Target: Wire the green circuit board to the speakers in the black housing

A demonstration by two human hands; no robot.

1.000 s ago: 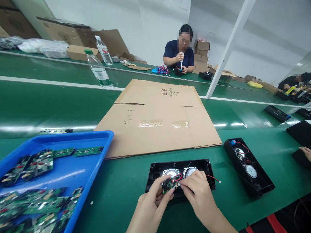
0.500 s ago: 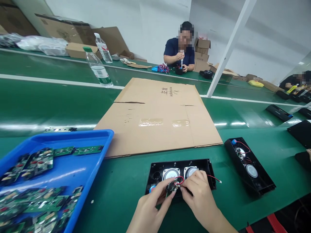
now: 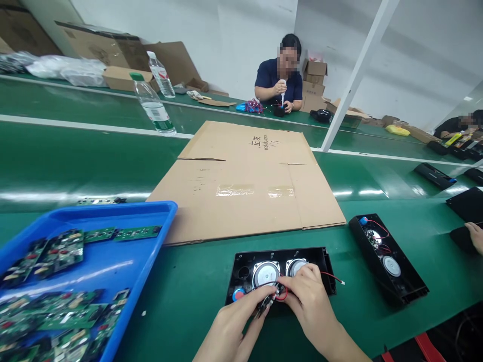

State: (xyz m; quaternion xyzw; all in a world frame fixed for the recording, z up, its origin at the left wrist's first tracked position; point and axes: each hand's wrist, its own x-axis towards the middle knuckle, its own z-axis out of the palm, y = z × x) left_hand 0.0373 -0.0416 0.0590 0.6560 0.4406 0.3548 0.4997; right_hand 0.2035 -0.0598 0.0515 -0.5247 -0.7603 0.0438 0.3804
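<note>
Between thumb and fingers, my left hand (image 3: 239, 314) grips a small circuit board (image 3: 267, 300), tilted on edge. My right hand (image 3: 311, 306) is closed at the board's right end, where a red wire (image 3: 283, 294) loops; its fingertips pinch the wire end or the board edge, which I cannot tell apart. Both hands are over the near side of a black speaker housing (image 3: 241, 260). Inside it sit two round speakers (image 3: 265, 274) and a blue and red cylindrical part (image 3: 238, 294). A thin red lead with a white plug (image 3: 342, 282) sticks out to the right.
A blue tray (image 3: 166, 221) of green circuit boards stands on the left. Flattened cardboard (image 3: 245, 216) lies ahead. Another speaker housing (image 3: 405, 289) is at the right, and a co-worker's hand (image 3: 476, 237) at the far right edge. Beyond are water bottles (image 3: 154, 110) and a seated person (image 3: 264, 83).
The board has turned in my left hand, and my right fingers have closed in on its end. More of the left speaker and the blue part shows. A co-worker's hand has come in at right.
</note>
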